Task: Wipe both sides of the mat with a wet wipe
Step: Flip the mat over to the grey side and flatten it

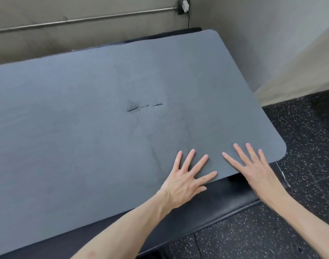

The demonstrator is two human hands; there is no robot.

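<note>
A large grey-blue mat (96, 113) lies flat over a black padded bench (212, 206), with short tears near its middle. My left hand (186, 176) rests on the mat near its front edge, fingers spread and straight. My right hand (253, 165) lies flat beside it, close to the mat's rounded front right corner. Neither hand holds anything. No wet wipe is in view.
Black speckled rubber floor (300, 128) lies to the right and in front of the bench. A grey wall with a metal pipe (81, 20) and a power outlet with a white plug (185, 5) stands behind the mat.
</note>
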